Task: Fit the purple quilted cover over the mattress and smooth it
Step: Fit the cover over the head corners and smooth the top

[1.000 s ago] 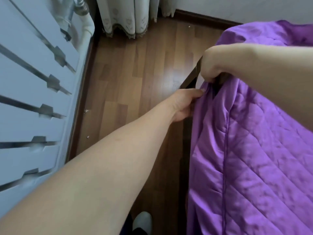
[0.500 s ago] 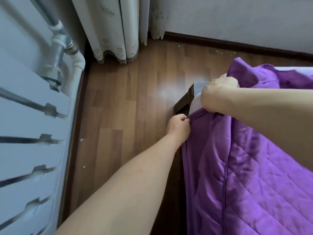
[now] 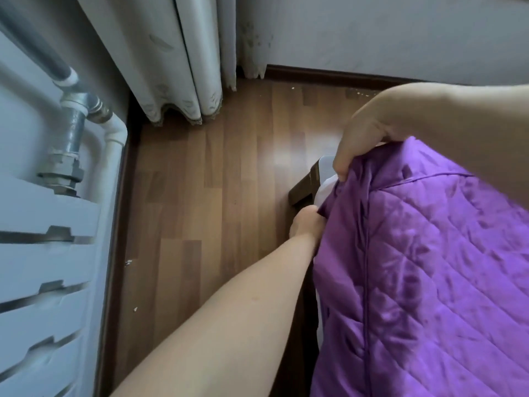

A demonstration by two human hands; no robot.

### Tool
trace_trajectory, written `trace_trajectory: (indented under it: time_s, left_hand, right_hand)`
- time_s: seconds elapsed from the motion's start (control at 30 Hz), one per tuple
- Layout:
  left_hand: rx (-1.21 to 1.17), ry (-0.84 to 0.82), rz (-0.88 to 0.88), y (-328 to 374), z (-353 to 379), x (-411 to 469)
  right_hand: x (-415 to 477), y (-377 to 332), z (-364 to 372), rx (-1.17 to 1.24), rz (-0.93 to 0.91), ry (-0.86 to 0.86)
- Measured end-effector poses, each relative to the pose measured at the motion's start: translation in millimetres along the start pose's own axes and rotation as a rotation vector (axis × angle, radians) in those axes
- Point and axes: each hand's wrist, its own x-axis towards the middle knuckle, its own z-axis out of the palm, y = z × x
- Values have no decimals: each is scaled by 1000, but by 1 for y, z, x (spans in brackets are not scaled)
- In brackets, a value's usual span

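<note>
The purple quilted cover (image 3: 429, 267) drapes over the bed's near corner and down its side. A small patch of the white mattress (image 3: 325, 179) shows at the corner, above the dark wooden bed frame (image 3: 303, 184). My right hand (image 3: 363, 138) is closed on the cover's top corner, holding it bunched over the mattress corner. Lower down, my left hand (image 3: 306, 224) grips the cover's side edge beside the frame, its fingers partly hidden by the cloth.
Brown wood floor (image 3: 214, 210) lies to the left of the bed. A white radiator (image 3: 43, 267) with grey pipes (image 3: 71, 133) lines the left wall. Pale curtains (image 3: 177, 67) hang at the back corner, and a dark skirting board runs below the far wall.
My view has shifted up and closer to the corner. My right hand has pulled the cover further over the mattress corner, so less white shows. My left hand stays on the side edge.
</note>
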Motion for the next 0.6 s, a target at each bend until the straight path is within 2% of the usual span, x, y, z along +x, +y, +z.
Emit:
trace_trajectory:
  time_s: [0.07,0.13,0.23,0.3,0.37,0.47,0.6]
  left_hand:
    - [44,56,-3,-1,0,3]
    - [80,82,-43,-4,-3,10]
    - [107,89,-128,-9,-3,23]
    - [96,108,-171,-11,-3,32]
    - [38,97,-173,-10,1,38]
    - [-26,87,-132,-10,7,45]
    - [150,146,26,-3,3,37]
  right_hand:
    - [8,4,-11,-45,40,-95]
    - [18,5,-19,-161,45,-53]
    - [40,14,-23,-408,-90,276]
    - [50,18,-27,-465,-88,465]
    - [60,23,-36,-430,-85,415]
    - [79,31,-46,-284,-78,160]
    - [95,28,-41,-246,-165,8]
